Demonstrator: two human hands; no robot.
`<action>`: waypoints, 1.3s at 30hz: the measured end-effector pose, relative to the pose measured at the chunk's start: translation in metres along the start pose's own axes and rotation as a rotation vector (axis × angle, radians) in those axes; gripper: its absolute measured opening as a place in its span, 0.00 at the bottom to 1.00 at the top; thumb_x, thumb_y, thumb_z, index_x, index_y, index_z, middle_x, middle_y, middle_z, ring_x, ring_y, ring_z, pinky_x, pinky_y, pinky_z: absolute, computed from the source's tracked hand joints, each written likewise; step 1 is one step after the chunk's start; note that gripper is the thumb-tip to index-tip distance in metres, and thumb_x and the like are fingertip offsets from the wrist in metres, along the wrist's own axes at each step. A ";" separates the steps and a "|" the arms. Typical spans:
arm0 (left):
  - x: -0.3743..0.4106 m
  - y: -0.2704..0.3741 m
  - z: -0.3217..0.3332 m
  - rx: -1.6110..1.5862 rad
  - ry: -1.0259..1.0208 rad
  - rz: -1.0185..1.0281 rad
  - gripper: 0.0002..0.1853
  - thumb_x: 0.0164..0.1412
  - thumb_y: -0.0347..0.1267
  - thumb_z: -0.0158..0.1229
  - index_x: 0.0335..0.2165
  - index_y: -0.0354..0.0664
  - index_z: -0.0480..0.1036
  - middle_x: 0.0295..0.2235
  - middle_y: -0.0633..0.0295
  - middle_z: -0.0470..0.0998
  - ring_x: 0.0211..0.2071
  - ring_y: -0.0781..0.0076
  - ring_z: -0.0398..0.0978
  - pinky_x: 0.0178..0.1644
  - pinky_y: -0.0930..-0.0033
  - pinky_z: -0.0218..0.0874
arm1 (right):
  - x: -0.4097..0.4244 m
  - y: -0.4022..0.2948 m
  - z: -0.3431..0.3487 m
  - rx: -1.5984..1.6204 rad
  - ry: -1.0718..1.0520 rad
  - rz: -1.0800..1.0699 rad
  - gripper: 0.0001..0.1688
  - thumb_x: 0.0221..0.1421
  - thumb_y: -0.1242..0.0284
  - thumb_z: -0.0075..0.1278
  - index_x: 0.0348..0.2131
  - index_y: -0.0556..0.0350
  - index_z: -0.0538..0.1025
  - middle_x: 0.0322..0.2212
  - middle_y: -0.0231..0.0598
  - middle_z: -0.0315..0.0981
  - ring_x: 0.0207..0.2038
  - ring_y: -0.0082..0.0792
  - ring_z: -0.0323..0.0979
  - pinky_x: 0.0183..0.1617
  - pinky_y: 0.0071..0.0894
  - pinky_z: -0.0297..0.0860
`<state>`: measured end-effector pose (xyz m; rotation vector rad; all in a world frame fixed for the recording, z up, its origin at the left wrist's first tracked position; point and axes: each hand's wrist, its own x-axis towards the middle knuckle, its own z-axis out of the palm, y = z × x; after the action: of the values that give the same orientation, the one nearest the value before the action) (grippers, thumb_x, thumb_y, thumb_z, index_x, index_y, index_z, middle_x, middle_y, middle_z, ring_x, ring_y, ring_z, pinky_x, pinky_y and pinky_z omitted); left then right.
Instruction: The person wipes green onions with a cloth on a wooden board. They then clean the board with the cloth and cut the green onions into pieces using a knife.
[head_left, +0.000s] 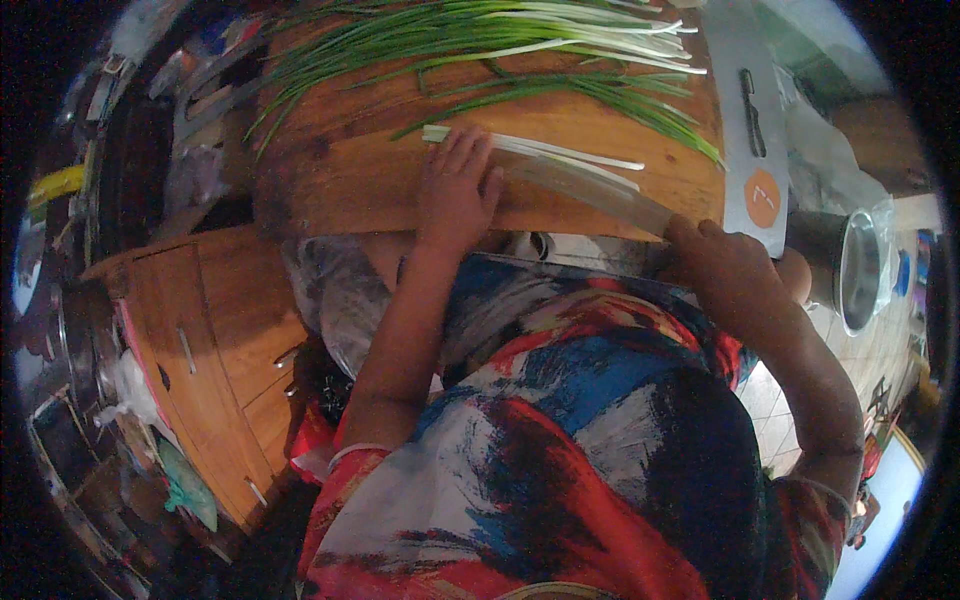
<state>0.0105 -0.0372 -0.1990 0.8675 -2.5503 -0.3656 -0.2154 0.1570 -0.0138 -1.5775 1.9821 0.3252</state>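
My left hand (459, 176) lies on the wooden work surface (352, 176), its fingers over a few cut white scallion stalks (574, 152) that stick out on both sides of it. In my right hand (724, 262) is a knife, its handle hidden by the fingers. The knife's broad blade (600, 193) reaches left along the near side of the stalks, its tip close to my left hand. Beyond them, a large bunch of scallions (480, 37) lies with white ends to the right. Loose green scallion leaves (562, 84) lie between the bunch and the stalks.
Along the right edge runs a grey flat panel (731, 97) with a black handle-like piece (752, 112) and an orange round patch (762, 198). A metal pot (860, 270) stands right of it. A wooden cabinet (202, 322) with drawers is at left.
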 end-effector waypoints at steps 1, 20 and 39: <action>0.001 0.001 0.001 -0.009 0.004 -0.004 0.23 0.58 0.38 0.53 0.51 0.41 0.68 0.55 0.57 0.67 0.59 0.53 0.60 0.61 0.47 0.49 | -0.005 0.003 0.000 0.003 -0.019 0.029 0.17 0.51 0.75 0.51 0.42 0.55 0.65 0.30 0.50 0.73 0.36 0.53 0.75 0.37 0.51 0.70; -0.001 0.005 -0.013 0.120 0.061 -0.065 0.26 0.57 0.43 0.54 0.51 0.41 0.68 0.54 0.51 0.65 0.54 0.47 0.63 0.57 0.46 0.54 | -0.073 0.052 -0.001 0.130 0.325 -0.026 0.15 0.52 0.81 0.45 0.41 0.57 0.72 0.29 0.52 0.74 0.35 0.56 0.74 0.38 0.40 0.69; -0.002 0.003 0.003 0.045 0.066 -0.253 0.30 0.55 0.47 0.54 0.50 0.37 0.67 0.53 0.52 0.64 0.55 0.45 0.60 0.56 0.46 0.56 | 0.121 -0.011 -0.018 0.286 0.240 -0.507 0.10 0.49 0.78 0.47 0.34 0.60 0.66 0.20 0.47 0.66 0.23 0.44 0.65 0.30 0.42 0.62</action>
<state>0.0091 -0.0332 -0.2017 1.2036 -2.4018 -0.3496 -0.2265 0.0469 -0.0667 -1.9131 1.6191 -0.3463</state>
